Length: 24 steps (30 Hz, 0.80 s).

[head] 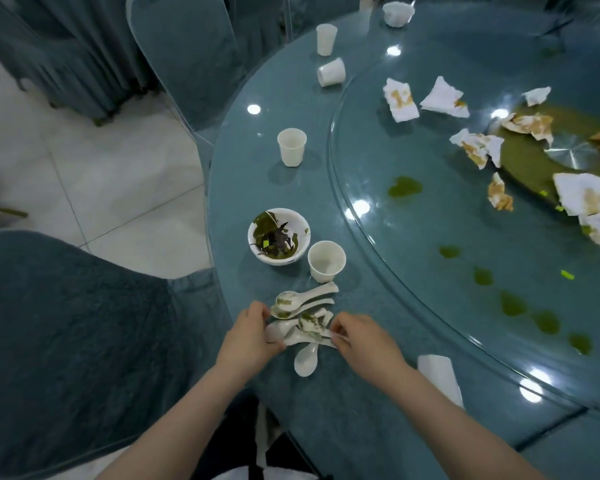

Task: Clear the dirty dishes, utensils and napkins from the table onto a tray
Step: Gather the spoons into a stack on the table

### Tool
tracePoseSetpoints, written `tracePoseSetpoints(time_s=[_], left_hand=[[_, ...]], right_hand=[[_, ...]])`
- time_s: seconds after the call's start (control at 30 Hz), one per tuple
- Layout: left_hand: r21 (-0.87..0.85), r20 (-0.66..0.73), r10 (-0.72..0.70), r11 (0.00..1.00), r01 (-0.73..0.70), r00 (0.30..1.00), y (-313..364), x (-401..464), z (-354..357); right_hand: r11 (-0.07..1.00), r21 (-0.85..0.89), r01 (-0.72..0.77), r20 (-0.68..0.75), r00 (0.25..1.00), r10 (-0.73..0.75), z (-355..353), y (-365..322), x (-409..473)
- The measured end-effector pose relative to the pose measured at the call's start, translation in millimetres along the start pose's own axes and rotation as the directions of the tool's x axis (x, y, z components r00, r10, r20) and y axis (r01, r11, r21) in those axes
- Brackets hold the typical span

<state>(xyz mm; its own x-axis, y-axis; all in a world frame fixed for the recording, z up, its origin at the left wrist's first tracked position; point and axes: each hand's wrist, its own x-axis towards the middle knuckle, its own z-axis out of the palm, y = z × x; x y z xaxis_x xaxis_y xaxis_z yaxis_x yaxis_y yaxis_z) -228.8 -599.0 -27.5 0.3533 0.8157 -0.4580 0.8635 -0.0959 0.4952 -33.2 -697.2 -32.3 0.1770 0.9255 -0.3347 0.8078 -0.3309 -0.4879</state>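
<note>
**Gathering the spoons into one bundle at the table's near edge**

Low in the middle of the frame, both hands are closing in on a heap of white soup spoons (300, 318) lying on the teal table (388, 289). The left hand (248, 336) is curling its fingers around the bowl ends on the heap's left side, while the right hand (357, 337) is pinching the handle ends on the right between thumb and fingertips. Working from both sides looks like a way of squeezing the loose, greasy spoons into one bundle so they can be lifted in a single go rather than one by one. One spoon is lying just below the heap, outside either grip.

Just above the heap, a white cup (326, 261) is standing upright beside a dirty bowl (278, 236) holding green leftovers; they are sitting close enough to be taken together next. Further up the frame, three more cups are waiting along the table's rim, one of them tipped on its side. At upper right, stained napkins (444, 98) are lying scattered across the glass turntable (413, 220) among green spills. A folded white napkin is resting at lower right, near the right forearm.

No tray is showing anywhere in view, so most of the clearing appears to be ahead.
</note>
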Motion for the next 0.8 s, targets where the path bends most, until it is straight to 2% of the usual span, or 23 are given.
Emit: tracePoseSetpoints(time_s=[0.13, 0.37, 0.53, 0.8], left_hand=[[0.03, -0.048, 0.011, 1.0, -0.01, 0.999, -2, -3, 6], [-0.033, -0.103, 0.009, 0.999, -0.012, 0.995, -2, -13, 7], [-0.114, -0.161, -0.082, 0.991, 0.064, 0.983, -8, -21, 2], [-0.227, -0.23, -0.175, 0.966, 0.122, 0.957, -22, -34, -12]], right_hand=[[0.994, -0.061, 0.096, 0.014, 0.995, -0.095, 2, -5, 1], [0.977, -0.161, 0.142, 0.063, 0.989, -0.133, 8, -14, 1], [0.958, -0.237, 0.159, 0.047, 0.987, -0.152, 10, -16, 0], [0.877, -0.325, 0.354, 0.061, 0.933, -0.354, -1, -1, 10]])
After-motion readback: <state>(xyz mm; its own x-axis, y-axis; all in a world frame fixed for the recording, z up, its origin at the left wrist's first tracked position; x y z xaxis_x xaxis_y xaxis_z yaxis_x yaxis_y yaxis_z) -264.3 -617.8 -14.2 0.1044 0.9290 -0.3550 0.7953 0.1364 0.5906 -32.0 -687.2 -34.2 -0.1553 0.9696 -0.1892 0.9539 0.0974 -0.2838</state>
